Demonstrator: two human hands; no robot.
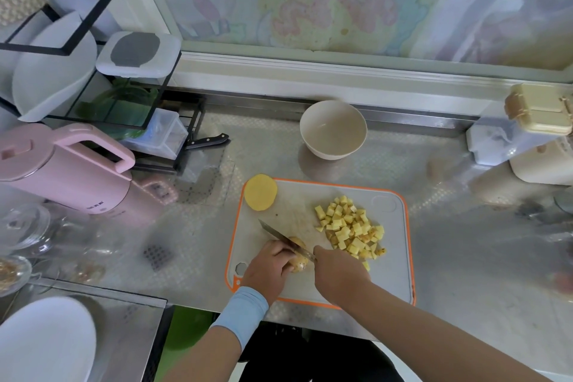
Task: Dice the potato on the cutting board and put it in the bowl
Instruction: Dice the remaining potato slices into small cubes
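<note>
Head view: the left hand [268,267] lies near the board's front left corner, fingers curled over an unpeeled potato piece [300,261] and holding it down. A light blue sleeve [242,313] covers that wrist. The right hand [338,276] is just beside it, closed round the handle of a knife [283,237]; the handle itself is hidden inside the fist. The blade runs from the right hand up and to the left, lying across the top of the held piece and close against the left fingers, its tip pointing toward the board's left edge.

Both hands work over a grey cutting board [393,273] with an orange rim. To the right of the blade, on the right half of the board, sits a loose heap of yellow potato cubes [352,228], a few strays touching the right hand. At the far left corner a round potato half [260,192] lies with its cut face up, overlapping the orange rim.

Beyond the board, apart from it, a cream bowl [333,130] stands upright on the patterned metal counter [465,257], near the window ledge. To the left stands a pink kettle [71,164], and behind it a black wire rack [173,77] with a black-handled knife [207,141] sticking out. A cream lidded box [539,110] sits far right, a white plate [46,341] at the lower left.
</note>
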